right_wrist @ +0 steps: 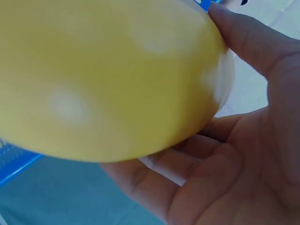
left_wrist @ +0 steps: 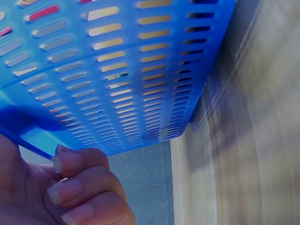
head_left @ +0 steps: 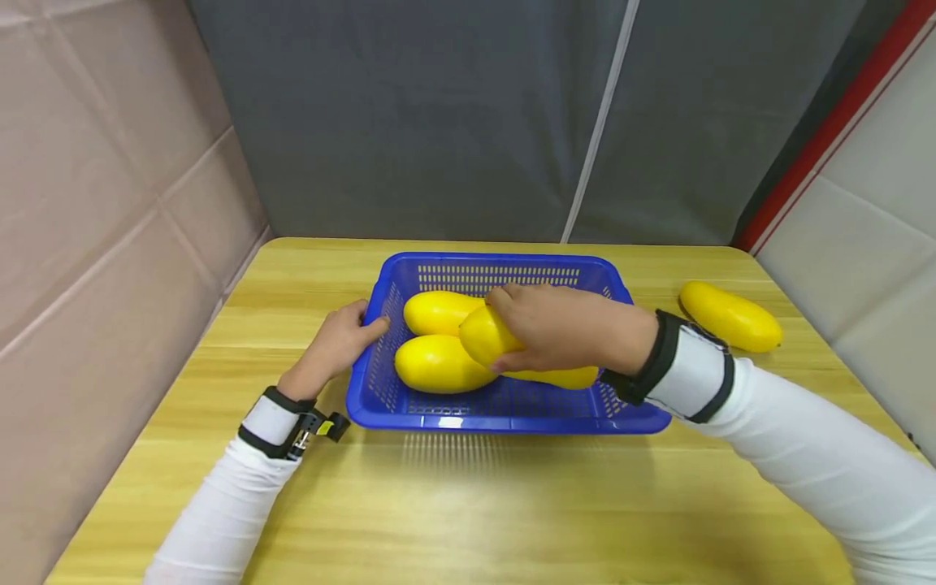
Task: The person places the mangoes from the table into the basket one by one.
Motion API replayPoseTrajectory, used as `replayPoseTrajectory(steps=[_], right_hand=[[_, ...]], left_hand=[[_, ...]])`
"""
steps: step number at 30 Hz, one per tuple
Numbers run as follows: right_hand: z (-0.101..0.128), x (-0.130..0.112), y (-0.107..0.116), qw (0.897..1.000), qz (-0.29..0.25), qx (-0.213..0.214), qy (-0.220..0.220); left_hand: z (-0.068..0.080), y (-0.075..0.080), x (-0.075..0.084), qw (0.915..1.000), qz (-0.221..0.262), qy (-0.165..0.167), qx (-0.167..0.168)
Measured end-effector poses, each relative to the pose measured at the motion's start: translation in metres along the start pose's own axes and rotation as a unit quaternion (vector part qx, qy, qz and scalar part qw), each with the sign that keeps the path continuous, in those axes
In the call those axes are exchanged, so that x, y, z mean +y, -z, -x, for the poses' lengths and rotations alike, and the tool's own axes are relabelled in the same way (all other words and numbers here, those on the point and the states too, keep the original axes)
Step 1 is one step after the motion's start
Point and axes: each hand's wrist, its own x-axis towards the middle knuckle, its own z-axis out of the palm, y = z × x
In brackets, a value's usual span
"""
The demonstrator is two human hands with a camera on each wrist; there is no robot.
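Note:
My right hand (head_left: pixel 556 325) grips a smooth yellow papaya (head_left: pixel 486 335) over the middle of a blue plastic basket (head_left: pixel 512 424). In the right wrist view its thumb lies along one side of the papaya (right_wrist: pixel 117 84) and the fingers curve under the other. Inside the basket one papaya (head_left: pixel 439 312) lies at the back left, another (head_left: pixel 442 366) in front of it, and a third (head_left: pixel 563 378) to the right, partly hidden by my right hand. My left hand (head_left: pixel 340 341) holds the basket's left rim, its fingers curled at the edge in the left wrist view.
Another yellow papaya (head_left: pixel 731 317) lies on the wooden table (head_left: pixel 475 512), right of the basket. A grey curtain (head_left: pixel 409 122) hangs behind the table, with pale padded walls at left (head_left: pixel 110 203) and right (head_left: pixel 877 244).

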Motion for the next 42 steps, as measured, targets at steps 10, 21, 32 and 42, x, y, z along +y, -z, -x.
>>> replayPoseTrajectory(steps=[10, 21, 32, 42], right_hand=[[-0.017, -0.009, -0.011, 0.998, -0.053, -0.027, 0.021], [-0.040, -0.028, -0.021, 0.996, -0.047, -0.068, 0.021], [-0.045, -0.032, -0.027, 0.994, -0.070, -0.077, 0.019], [-0.051, -0.036, -0.035, 0.992, -0.088, -0.085, 0.044]], left_hand=[[0.000, -0.002, -0.001, 1.0000, 0.000, 0.006, -0.002], [0.002, -0.001, 0.001, 0.9999, 0.003, 0.011, -0.005], [0.001, -0.001, 0.002, 0.9999, -0.001, 0.012, -0.003], [0.001, -0.002, 0.003, 0.9999, 0.002, 0.014, -0.007]])
